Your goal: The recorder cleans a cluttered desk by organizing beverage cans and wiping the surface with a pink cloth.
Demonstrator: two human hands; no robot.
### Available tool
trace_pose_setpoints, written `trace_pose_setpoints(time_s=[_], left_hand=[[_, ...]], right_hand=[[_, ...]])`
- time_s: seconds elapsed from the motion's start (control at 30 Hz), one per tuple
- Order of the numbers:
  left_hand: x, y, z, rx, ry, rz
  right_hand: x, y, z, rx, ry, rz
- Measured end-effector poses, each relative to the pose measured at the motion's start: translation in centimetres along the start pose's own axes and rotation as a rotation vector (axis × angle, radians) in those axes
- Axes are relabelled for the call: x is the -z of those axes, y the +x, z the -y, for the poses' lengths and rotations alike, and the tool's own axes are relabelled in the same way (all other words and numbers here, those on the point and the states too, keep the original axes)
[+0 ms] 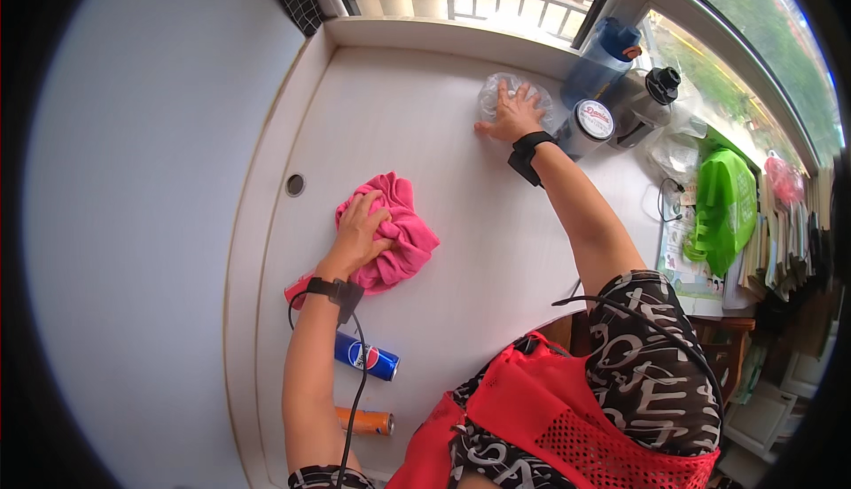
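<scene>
My left hand [357, 236] rests on a bunched pink cloth [413, 241] on the white desktop [459, 223], its fingers curled into the folds. Farther off, near the window, my right hand [517, 116] lies with fingers spread over a crumpled clear plastic bag [489, 94], pressing on it without a visible grip. Beside that hand stands a dark canister with a white lid [595, 120]. Partly hidden behind my left wrist is a red can [297, 285]. A blue Pepsi can [380, 362] and an orange can [372, 422] lie on their sides by my left forearm.
A blue water bottle [594, 67] and a grey bottle with black cap [641, 106] stand at the window ledge. To the right are a green bag [726, 206], a pink plastic bag [784, 178] and a row of books [784, 249]. A round cable hole [295, 185] pierces the desktop.
</scene>
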State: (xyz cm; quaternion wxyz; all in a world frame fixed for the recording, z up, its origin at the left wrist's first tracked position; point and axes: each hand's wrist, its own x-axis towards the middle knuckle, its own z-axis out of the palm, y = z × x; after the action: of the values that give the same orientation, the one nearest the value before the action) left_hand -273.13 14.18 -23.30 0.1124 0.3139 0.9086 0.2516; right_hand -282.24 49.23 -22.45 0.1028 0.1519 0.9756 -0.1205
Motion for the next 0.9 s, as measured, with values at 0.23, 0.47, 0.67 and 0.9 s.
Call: trace_pose_setpoints(time_s=[0.23, 0.47, 0.67, 0.9], left_hand=[[-0.9, 0.4, 0.4, 0.034, -0.078, -0.137], [3.2, 1.5, 0.3, 0.476, -0.677, -0.299], [3.3, 3.5, -2.3, 0.479, -1.036, -0.488], [4.4, 4.9, -5.3, 0.323, -0.974, -0.421]], right_hand=[[-6.6, -2.0, -3.3, 0.344, -0.044, 0.063], [2.2, -13.6, -2.6, 0.775, -0.075, -0.007], [2.8, -14.5, 5.0, 0.791, 0.605, -0.017], [4.2, -9.1, 7.2, 0.873, 0.719, -0.101]])
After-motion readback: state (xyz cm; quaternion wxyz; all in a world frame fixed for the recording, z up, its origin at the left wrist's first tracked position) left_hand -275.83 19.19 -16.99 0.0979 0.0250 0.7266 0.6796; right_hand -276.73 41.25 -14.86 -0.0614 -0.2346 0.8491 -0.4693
